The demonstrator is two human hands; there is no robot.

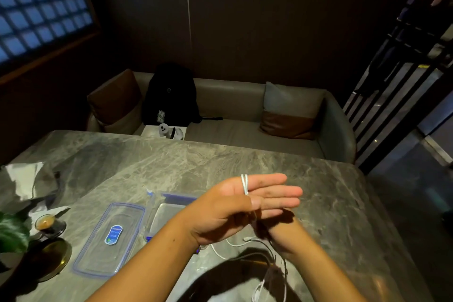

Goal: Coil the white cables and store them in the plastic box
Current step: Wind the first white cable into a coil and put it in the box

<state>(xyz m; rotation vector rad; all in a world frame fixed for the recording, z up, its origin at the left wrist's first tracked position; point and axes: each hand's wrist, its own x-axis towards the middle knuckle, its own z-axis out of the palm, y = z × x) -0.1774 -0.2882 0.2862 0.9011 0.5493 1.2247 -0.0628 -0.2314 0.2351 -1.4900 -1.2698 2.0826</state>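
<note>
White cable (244,184) sits in two or three turns around the left hand (225,211), which is raised above the surface (245,154) with its fingers (277,180) straight and pointing to the person's right. The turns cross those fingers, so the small coil's long axis runs from near to far. A thumb (255,202) lies over the cable where it comes down off the fingers and looks to be pinning it there.

The right forearm (318,270) comes up from below and passes behind the left hand. The right hand itself is hidden, so I cannot tell whether it is open or holding the strand. A loose tail (234,244) of cable trails on the surface under the wrists, toward the person.

The box (176,197) stands open on the left, partly covered by the left wrist, and the lid (110,240) lies flat just beside it, further left. By my reckoning the winding is only partly done. When the coil comes off, it has to travel left and down, and the left hand is much the nearer to the box.
</note>
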